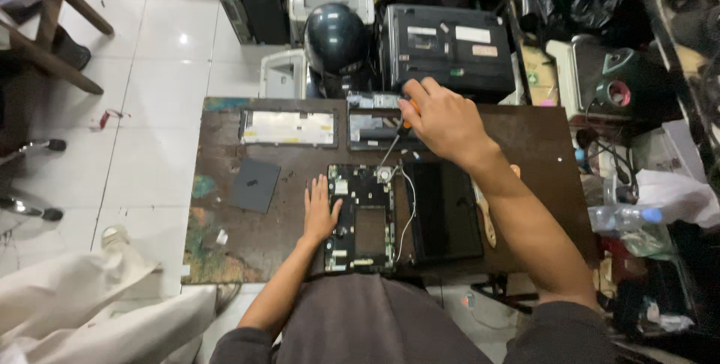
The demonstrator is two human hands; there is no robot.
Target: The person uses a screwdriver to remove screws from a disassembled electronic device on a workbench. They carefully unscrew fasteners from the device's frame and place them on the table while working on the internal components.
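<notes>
The left hand (pixel 320 210) lies flat, fingers spread, on the edge of the opened dark laptop base with exposed circuit board (pixel 361 218). Above it, the right hand (pixel 442 120) is clamped around an orange-handled screwdriver (pixel 396 135), whose tip is on the board's top end. A black screen panel (pixel 444 210) lies under the right forearm.

**Dark boards, worn brown bench**

Under the left hand (pixel 320 212) lies an opened laptop base (pixel 361 218), black with green circuit patches and silvery bits. The right hand (pixel 444 120) grips a screwdriver (pixel 399 133) with an orange-and-black handle. Just right of the left hand sits a glossy black screen panel (pixel 444 210). Left of it rests a dark grey square cover (pixel 254 185). The table (pixel 247 244) is dull brown, blotched teal and yellow at its near left corner. Beyond the hands stands a shiny black helmet (pixel 334 37).
</notes>
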